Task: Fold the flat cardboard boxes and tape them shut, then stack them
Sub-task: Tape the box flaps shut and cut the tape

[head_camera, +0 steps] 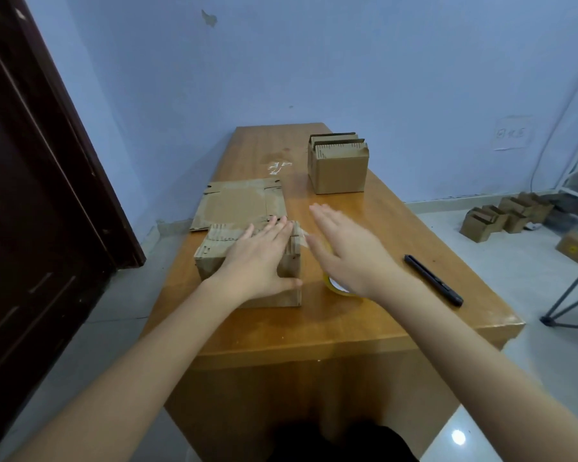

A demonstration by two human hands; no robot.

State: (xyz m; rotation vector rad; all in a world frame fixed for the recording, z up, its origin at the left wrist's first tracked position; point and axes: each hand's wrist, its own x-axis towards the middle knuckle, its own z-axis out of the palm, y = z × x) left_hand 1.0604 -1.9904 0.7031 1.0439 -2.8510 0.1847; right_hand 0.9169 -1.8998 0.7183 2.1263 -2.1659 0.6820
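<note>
A folded cardboard box [214,255] stands near the table's left front edge. My left hand [261,258] lies flat on its top flaps, fingers straight, thumb down the right side. My right hand [344,248] hovers open just right of the box, fingers straight, above a roll of clear tape [336,288] that it mostly hides. A flat cardboard box [237,203] lies behind the folded one. Another folded box [339,166], its top flaps standing up, sits farther back on the right.
A black marker pen [432,280] lies on the wooden table [314,325] at the right. Several small boxes [508,216] sit on the floor at the right, near a tripod leg [571,298]. A dark door [30,195] stands at the left.
</note>
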